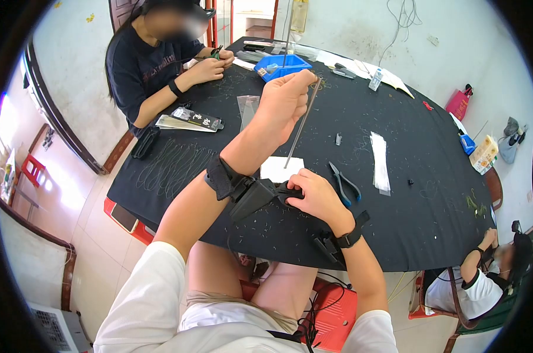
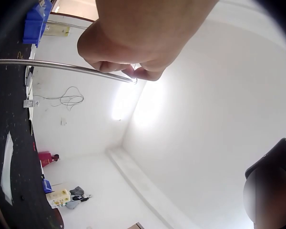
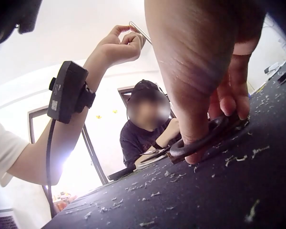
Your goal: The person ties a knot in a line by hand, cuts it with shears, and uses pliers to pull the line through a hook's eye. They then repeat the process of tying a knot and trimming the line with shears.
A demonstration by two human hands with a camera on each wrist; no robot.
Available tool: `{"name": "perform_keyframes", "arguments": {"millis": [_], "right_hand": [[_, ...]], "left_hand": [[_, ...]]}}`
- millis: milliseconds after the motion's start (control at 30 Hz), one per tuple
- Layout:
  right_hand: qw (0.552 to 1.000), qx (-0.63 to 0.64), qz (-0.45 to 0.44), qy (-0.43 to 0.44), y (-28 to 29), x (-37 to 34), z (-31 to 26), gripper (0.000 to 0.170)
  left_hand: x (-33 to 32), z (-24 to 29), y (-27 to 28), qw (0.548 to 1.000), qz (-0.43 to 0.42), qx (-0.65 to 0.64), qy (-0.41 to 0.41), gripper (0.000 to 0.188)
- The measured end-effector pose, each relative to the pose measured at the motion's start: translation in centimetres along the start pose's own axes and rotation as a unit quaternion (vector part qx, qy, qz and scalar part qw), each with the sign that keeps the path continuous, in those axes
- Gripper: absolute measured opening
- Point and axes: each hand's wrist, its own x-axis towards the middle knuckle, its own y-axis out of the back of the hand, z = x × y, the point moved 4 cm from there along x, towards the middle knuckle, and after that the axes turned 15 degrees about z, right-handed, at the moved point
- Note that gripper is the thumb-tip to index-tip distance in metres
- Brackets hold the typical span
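Observation:
My left hand point(image 1: 285, 100) is raised high over the table, fingers curled at the top of a thin metal rod point(image 1: 302, 125). In the left wrist view the rod's small hooked end lies right at the fingertips, which pinch what looks like a thin strand. The rod's foot overlaps a white block point(image 1: 276, 167) on the black cloth. Low at the table's near side, my right hand point(image 1: 318, 199) holds black-handled scissors point(image 3: 183, 150), the thumb through one loop. Their blades are hidden. Blue-handled pliers point(image 1: 344, 183) lie just right of this hand.
A black-clothed table point(image 1: 419, 217) bears white strips point(image 1: 380, 163), a blue bin point(image 1: 272, 69), a packet point(image 1: 198, 119) and loose dark line point(image 1: 175, 167). Fine clippings are scattered about. One person point(image 1: 154, 65) works at the far left; another point(image 1: 478, 276) sits at the right.

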Motion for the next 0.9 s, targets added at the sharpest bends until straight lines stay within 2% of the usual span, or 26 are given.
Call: {"name": "perform_keyframes", "arguments": {"millis": [233, 333, 900], "right_hand": [[1.000, -0.010, -0.022, -0.018, -0.17, -0.06, 0.32, 0.025], [1.000, -0.002, -0.002, 0.003, -0.08, -0.04, 0.15, 0.026], [1.000, 0.001, -0.013, -0.009, -0.08, -0.02, 0.16, 0.025]], "left_hand": [[0.09, -0.16, 0.02, 1.000, -0.001, -0.002, 0.006, 0.014], [-0.03, -0.16, 0.04, 1.000, -0.004, -0.003, 0.008, 0.014], [-0.41, -0.93, 0.75, 1.000, 0.012, -0.017, 0.013, 0.007]]}}
